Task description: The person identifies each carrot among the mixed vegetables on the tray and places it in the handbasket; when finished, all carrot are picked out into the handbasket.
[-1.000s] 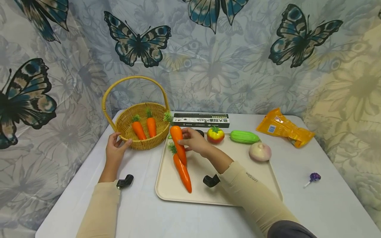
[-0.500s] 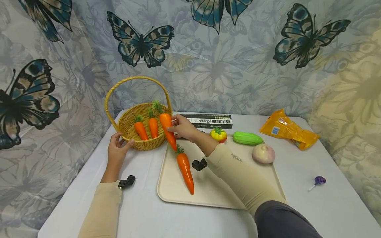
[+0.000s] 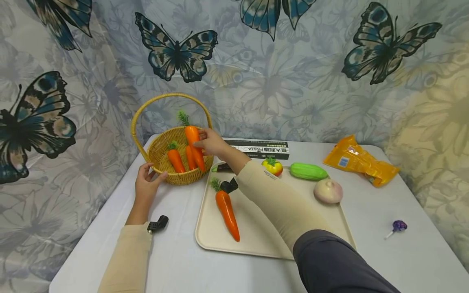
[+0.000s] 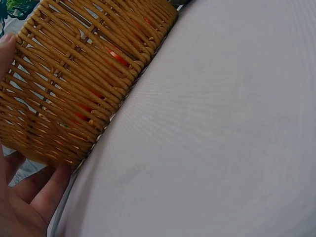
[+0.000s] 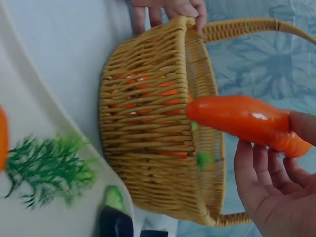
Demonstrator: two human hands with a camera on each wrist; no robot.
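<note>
My right hand [image 3: 212,143] pinches an orange carrot [image 3: 193,140] with a leafy green top, thumb on one side and fingers on the other. In the right wrist view this carrot [image 5: 239,116] hangs tip-down over the wicker basket [image 5: 148,98]. Two more carrots lie inside the basket, one [image 3: 176,160] at the left and one [image 3: 189,158] partly behind the held carrot. My left hand [image 3: 145,183] holds the near left rim of the basket [image 3: 179,178], its thumb on the rim; the left wrist view has its fingers [image 4: 52,192] against the woven side.
A beige tray [image 3: 256,244] bears another carrot [image 3: 228,215], a dark eggplant-like piece [image 3: 224,167] partly covered by the arm, a red-yellow tomato-like fruit [image 3: 272,167], a green cucumber-like vegetable [image 3: 309,171] and a pale onion-like bulb [image 3: 328,191]. Behind stands a pasta box [image 3: 261,149]; right lie an orange packet [image 3: 360,160] and lollipop [image 3: 399,226].
My right hand has carried the carrot from above the tray up and left to over the basket. The left hand stays at the rim; the view has shifted slightly.
</note>
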